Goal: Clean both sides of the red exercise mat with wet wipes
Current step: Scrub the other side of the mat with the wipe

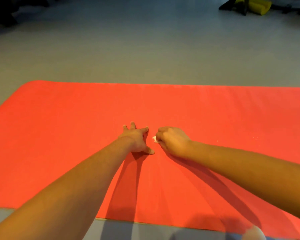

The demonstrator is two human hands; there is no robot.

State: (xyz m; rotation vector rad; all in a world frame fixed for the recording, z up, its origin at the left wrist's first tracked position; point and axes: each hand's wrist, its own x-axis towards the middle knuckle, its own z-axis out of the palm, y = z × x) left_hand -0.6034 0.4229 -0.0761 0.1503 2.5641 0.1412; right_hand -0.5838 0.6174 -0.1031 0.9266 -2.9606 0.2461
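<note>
- The red mat lies flat on a smooth grey floor, its near-left corner rounded.
- Far right, a yellow bag, blurred, perhaps gym kit.
- My left hand presses the mat's middle, fingers spread.
- My right hand, just beside it, curls round a crumpled white wipe on the mat.

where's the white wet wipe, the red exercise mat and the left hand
white wet wipe (155, 139): head view, crumpled corner showing
red exercise mat (59, 135): head view, bare surface
left hand (137, 139): head view, back of hand
</note>
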